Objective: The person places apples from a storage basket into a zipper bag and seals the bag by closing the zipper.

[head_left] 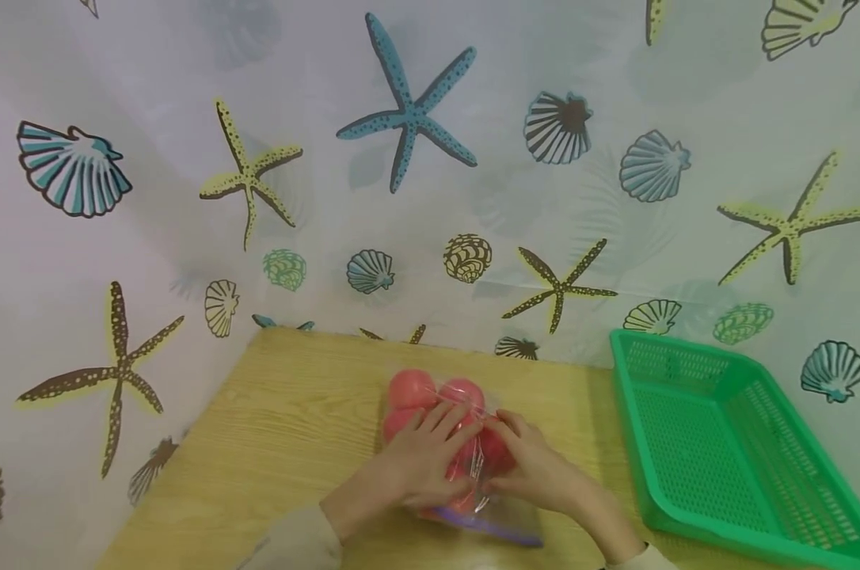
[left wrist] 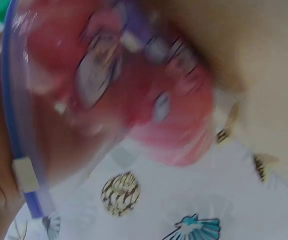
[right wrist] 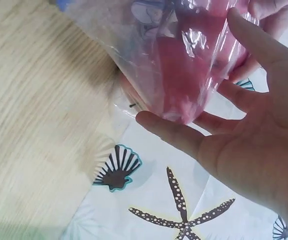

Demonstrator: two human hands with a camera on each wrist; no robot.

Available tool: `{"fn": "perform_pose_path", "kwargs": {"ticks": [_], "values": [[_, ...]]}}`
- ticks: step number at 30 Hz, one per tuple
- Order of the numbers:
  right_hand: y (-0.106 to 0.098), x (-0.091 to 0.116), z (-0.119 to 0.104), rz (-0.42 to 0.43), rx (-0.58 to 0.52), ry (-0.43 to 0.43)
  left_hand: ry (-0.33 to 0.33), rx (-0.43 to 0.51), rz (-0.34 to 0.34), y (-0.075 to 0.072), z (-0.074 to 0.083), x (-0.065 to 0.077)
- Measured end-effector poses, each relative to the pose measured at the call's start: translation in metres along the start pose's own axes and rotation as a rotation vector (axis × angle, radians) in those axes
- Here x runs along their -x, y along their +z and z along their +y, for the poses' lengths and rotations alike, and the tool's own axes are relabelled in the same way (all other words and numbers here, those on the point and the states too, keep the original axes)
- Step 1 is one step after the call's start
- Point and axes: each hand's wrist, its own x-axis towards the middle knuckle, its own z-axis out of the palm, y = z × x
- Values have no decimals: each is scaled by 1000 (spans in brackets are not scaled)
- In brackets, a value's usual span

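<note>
A clear zip bag [head_left: 475, 467] filled with several round, reddish-pink balls [head_left: 411, 389] lies on the wooden table, its purple-blue zip strip [head_left: 487, 528] toward me. Across the top of the bag lies my left hand [head_left: 423, 459], fingers extended over the balls. My right hand [head_left: 537, 467] touches the bag's right side. In the right wrist view the fingers and thumb of that hand [right wrist: 249, 135] are spread around the plastic. The left wrist view shows a pale slider [left wrist: 25, 174] at one end of the strip, and printed markings on the bag.
At the right of the table stands a green plastic basket [head_left: 651, 475] with perforated walls. A white curtain [head_left: 316, 198] printed with starfish and shells hangs along the back and sides. Bare wood of the table [head_left: 280, 419] shows to the left of the bag.
</note>
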Motion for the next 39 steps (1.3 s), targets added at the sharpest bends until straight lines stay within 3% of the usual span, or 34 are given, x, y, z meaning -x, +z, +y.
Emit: {"fn": "perform_pose_path", "kwargs": {"ticks": [6,9,12,19,27,31,35,39], "values": [[19,5,8,73,-66,-37,-47,13,125,20,2,2],[28,0,9,127,-97,-53,-76,25,144,21,-2,3],[40,-14,4,168,-127,-70,-107,26,131,17,-16,9],[61,-64,-19,184,-118,-84,-198,-15,152,9,-68,16],[92,-145,-49,139,-71,-109,-245,-41,215,9,-151,30],[109,-182,-71,143,-32,-126,-331,-51,235,4,-185,41],[120,-206,-92,142,-6,-111,-405,-56,243,0,-210,49],[126,-217,-102,135,-2,-81,-410,-48,258,1,-226,55]]}}
